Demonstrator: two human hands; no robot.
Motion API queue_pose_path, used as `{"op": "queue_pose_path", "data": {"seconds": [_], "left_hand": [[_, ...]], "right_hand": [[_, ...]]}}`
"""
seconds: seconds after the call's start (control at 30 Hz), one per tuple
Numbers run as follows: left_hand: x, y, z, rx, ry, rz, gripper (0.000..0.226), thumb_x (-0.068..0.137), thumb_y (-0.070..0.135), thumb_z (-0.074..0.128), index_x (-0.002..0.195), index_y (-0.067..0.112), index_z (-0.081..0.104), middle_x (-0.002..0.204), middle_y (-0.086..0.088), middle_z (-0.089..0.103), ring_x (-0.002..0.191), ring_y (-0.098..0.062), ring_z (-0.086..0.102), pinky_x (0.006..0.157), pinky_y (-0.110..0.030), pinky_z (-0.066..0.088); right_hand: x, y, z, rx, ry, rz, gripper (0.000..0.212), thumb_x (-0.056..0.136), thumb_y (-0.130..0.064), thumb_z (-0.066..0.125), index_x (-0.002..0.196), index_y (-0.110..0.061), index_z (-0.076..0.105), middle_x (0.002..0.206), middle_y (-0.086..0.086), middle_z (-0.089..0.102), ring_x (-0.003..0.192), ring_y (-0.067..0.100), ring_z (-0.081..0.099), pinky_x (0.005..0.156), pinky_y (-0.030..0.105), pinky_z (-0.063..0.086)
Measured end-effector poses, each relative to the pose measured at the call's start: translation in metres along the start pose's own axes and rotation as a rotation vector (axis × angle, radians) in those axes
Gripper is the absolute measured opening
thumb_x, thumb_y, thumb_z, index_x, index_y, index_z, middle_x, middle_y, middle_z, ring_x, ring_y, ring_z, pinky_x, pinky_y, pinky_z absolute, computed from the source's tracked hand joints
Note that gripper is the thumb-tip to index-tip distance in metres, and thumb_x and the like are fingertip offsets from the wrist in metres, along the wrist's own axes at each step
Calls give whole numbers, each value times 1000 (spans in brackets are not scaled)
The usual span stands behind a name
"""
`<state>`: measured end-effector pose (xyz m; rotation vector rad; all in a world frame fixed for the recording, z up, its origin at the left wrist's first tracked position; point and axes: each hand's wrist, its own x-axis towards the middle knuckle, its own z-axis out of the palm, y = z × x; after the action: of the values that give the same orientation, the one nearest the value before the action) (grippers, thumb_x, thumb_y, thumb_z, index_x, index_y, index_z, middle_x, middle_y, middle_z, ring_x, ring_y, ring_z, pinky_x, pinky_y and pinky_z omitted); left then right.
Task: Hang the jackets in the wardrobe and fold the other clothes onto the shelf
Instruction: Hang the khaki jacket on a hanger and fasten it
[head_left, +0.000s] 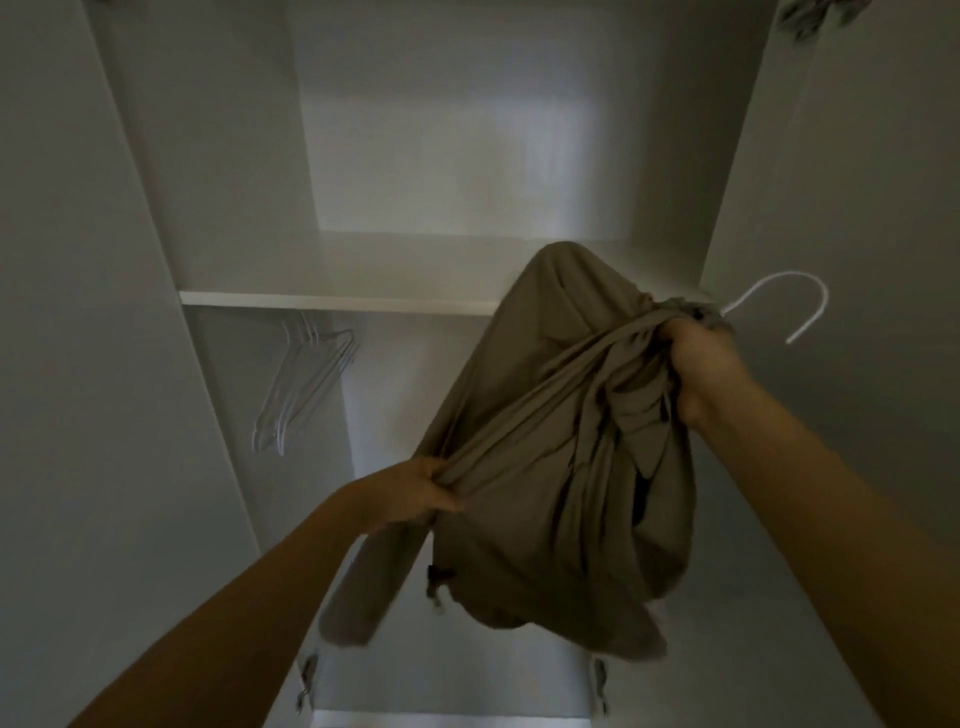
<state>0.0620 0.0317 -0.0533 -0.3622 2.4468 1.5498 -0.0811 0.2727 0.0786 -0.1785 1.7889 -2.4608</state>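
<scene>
Item: olive-brown jacket (524, 431), held up in front of the open wardrobe (244, 171), not yet hung. It is bunched and twisted, one sleeve trailing low on the left, a dark cord-stopper showing near its hem.

Right hand (696, 364): grip closed round the gathered collar end of the jacket, together with the neck of a white hanger (769, 299) whose hook sticks out to the right, free of any rail. How well the hanger sits inside the shoulders cannot be told; the cloth hides it.

Left hand (415, 491): grip closed, pinching a fold of the jacket's lower edge and drawing it taut.

Wardrobe fittings: white shelf (337, 301) at mid-height, bare where it shows. Spare hangers (306, 379), a small bunch of pale wire ones, hang beneath it at the left; the rail itself is not visible. A scrap of patterned fabric (810, 13) shows at the top right corner, unidentifiable.

Progress, by my reckoning: early. No garment hangs here, none lies folded on the shelf. This jacket needs hooking up; other clothes are out of sight.
</scene>
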Motion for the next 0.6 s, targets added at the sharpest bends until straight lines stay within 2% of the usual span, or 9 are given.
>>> {"op": "queue_pose_path", "data": {"seconds": [0.1, 0.13, 0.2, 0.27, 0.3, 0.4, 0.47, 0.53, 0.6], "left_hand": [[-4, -1, -14, -337, 174, 76, 48, 80, 23, 75, 124, 12, 59, 119, -6, 66, 110, -25, 63, 96, -40, 51], [-5, 2, -20, -349, 234, 103, 39, 81, 21, 74, 118, 14, 64, 116, -6, 68, 107, -25, 64, 94, -39, 52], [-8, 7, -33, -206, 300, 106, 26, 83, 15, 72, 109, 14, 68, 108, -7, 70, 102, -24, 65, 88, -34, 53], [-9, 3, -39, -33, 281, 50, 28, 82, 10, 72, 110, 11, 68, 106, -8, 70, 98, -24, 66, 85, -31, 53], [-10, -2, -40, -26, 275, 22, 28, 82, 8, 72, 110, 11, 67, 105, -9, 69, 96, -24, 66, 82, -31, 54], [-11, -18, -40, -309, 375, 17, 22, 86, 7, 66, 107, 12, 66, 106, -13, 68, 93, -29, 67, 70, -34, 56], [-10, -25, -38, -573, 545, 57, 15, 86, 9, 67, 101, 12, 69, 104, -18, 69, 87, -30, 68, 62, -34, 56], [-10, -23, -41, -751, 687, 99, 11, 84, 10, 68, 94, 15, 72, 95, -15, 72, 85, -31, 69, 60, -34, 55], [-11, -14, -49, -667, 674, 175, 15, 85, 7, 66, 87, 19, 74, 86, -7, 75, 85, -29, 70, 62, -33, 57]], "right_hand": [[4, 1, 1, 49, 46, -6, 42, 89, 4, 46, 130, 0, 50, 100, 14, 64, 84, 26, 65, 58, 26, 56], [5, 1, 2, 70, 57, -20, 43, 88, 5, 44, 131, 1, 49, 101, 15, 63, 85, 26, 64, 58, 26, 56], [4, 3, 5, 113, 72, -31, 45, 89, 6, 41, 133, 0, 48, 109, 17, 63, 85, 25, 64, 59, 26, 58], [0, 6, 9, 133, 59, -17, 45, 89, 5, 40, 133, -1, 48, 115, 18, 62, 86, 24, 64, 61, 26, 58], [-2, 7, 10, 131, 52, -8, 43, 89, 5, 40, 131, 0, 50, 114, 17, 63, 86, 24, 65, 61, 26, 58], [-8, 9, 11, 102, 51, -1, 31, 89, 5, 42, 117, -1, 55, 98, 12, 64, 82, 23, 63, 56, 24, 56], [-12, 11, 7, 13, 50, -35, 22, 88, 5, 45, 105, -5, 56, 89, 9, 62, 80, 24, 62, 53, 22, 54], [-13, 21, -3, -217, 34, -112, 17, 85, 5, 47, 93, -3, 60, 85, 11, 63, 80, 29, 62, 57, 25, 56], [-14, 34, -15, -517, 39, -147, 17, 82, 0, 50, 94, 6, 61, 89, 19, 65, 84, 35, 63, 73, 38, 58]]}}
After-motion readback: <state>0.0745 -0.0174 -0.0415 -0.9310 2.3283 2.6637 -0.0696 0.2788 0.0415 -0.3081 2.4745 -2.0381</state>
